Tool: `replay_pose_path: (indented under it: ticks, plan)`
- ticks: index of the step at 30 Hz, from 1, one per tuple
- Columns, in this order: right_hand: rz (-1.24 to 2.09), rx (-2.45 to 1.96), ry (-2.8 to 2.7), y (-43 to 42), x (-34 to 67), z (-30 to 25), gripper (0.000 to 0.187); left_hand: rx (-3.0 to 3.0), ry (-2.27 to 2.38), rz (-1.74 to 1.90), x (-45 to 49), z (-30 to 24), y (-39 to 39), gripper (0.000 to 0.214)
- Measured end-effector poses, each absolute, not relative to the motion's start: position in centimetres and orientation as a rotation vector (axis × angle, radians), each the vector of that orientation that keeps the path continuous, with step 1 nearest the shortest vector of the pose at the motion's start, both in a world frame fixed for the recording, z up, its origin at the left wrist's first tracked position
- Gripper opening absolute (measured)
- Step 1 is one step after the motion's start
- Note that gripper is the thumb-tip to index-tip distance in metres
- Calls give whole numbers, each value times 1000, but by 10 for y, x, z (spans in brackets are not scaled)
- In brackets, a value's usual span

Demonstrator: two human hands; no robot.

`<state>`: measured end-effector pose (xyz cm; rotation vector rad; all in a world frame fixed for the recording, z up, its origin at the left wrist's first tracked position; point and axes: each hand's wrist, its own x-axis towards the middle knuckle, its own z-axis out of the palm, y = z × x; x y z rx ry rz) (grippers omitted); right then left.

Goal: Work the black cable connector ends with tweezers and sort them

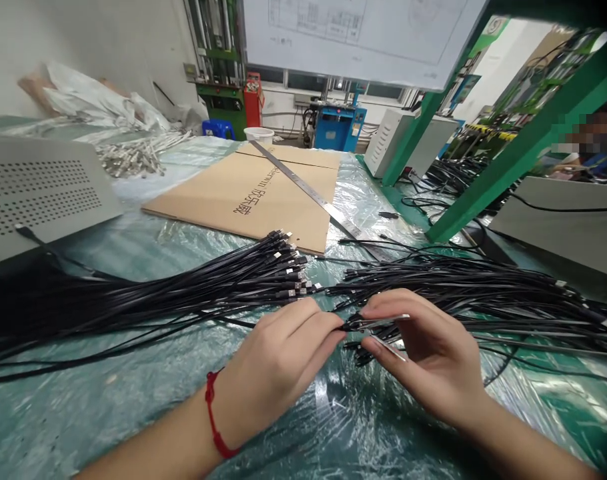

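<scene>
My left hand (pixel 283 350), with a red cord bracelet at the wrist, pinches the end of a black cable (pixel 351 325) between thumb and fingertips. Facing it from the right, my right hand (pixel 428 350) holds a small metal tool (pixel 391 319) with two thin arms spread in a V; its exact kind is unclear. The tool's narrow end meets the black piece at my left fingertips. Behind my left hand lies a bundle of black USB cables (pixel 223 273), plugs toward the middle. Past my right hand spreads a second pile of black cables (pixel 488 293).
A flat cardboard sheet (pixel 253 193) with a steel ruler (pixel 303 183) across it lies beyond the cables. A perforated grey box (pixel 48 193) stands left, a green post (pixel 508 147) right. White cables (pixel 133 153) lie at back left. Clear plastic film covers the green table (pixel 108 413).
</scene>
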<state>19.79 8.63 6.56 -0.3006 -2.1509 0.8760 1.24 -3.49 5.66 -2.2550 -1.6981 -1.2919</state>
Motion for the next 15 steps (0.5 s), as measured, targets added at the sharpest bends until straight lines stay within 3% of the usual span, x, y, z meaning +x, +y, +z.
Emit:
replay_pose_path:
  ticks: [5,15]
  plan:
    - [724,-202,-2200,82,200,62,39,-2252,-1685,-1238,15,57,-37,12]
    - [601,-172,-2239,79,200,63,41,-2276,-1677,-1238,16,60,-35,11]
